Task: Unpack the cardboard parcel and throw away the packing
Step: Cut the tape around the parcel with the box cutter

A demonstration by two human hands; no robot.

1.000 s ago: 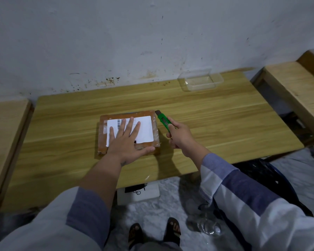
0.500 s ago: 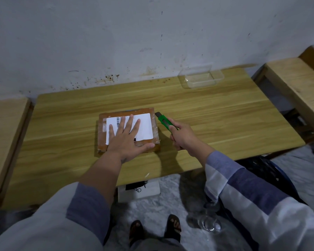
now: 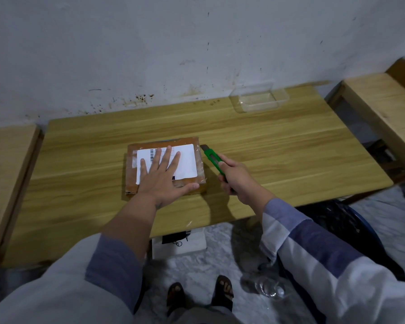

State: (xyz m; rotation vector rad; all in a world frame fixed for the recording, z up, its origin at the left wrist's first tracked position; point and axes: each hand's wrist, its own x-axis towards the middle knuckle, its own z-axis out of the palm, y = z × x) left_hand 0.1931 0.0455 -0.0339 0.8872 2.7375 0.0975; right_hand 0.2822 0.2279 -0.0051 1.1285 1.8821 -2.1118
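A flat brown cardboard parcel [image 3: 131, 181] wrapped in clear tape lies in the middle of the wooden table [image 3: 278, 160], with a white shipping label [image 3: 187, 162] on top. My left hand [image 3: 161, 178] presses flat on the parcel, fingers spread over the label. My right hand [image 3: 240, 178] grips a green utility knife [image 3: 212, 157] just right of the parcel. The knife's tip sits at the parcel's far right corner.
A clear plastic container [image 3: 258, 99] stands at the table's back right by the wall. Wooden benches flank the table, one on the left [image 3: 5, 164] and one on the right [image 3: 381, 104]. A dark bin bag [image 3: 341, 228] sits on the floor at right, a plastic bottle [image 3: 269, 286] near my feet.
The knife's tip has stayed at the parcel's far right corner. My left hand keeps pressing on the label. The view has shifted slightly.
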